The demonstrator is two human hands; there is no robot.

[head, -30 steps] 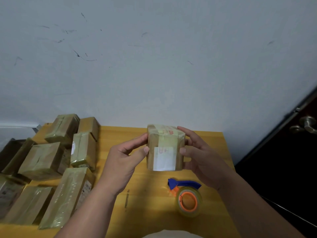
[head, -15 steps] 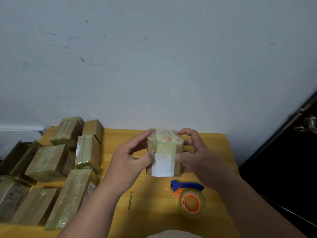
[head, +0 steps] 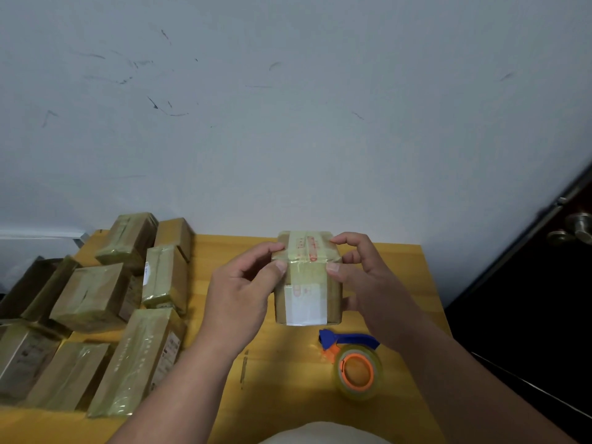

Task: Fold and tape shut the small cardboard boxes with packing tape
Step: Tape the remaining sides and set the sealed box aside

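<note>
Both forearms bare, reaching forward from bottom of view, converging toward middle. Left hand (head: 238,291) on left side of small box (head: 307,278): thumb pressed on front upper edge, index finger curled over top edge, remaining fingers bent loosely behind. Right hand (head: 368,277) mirrors it on right side: thumb tip on front upper edge, index bent over top, other fingers wrapped round far side. Wrists roughly level.
</note>
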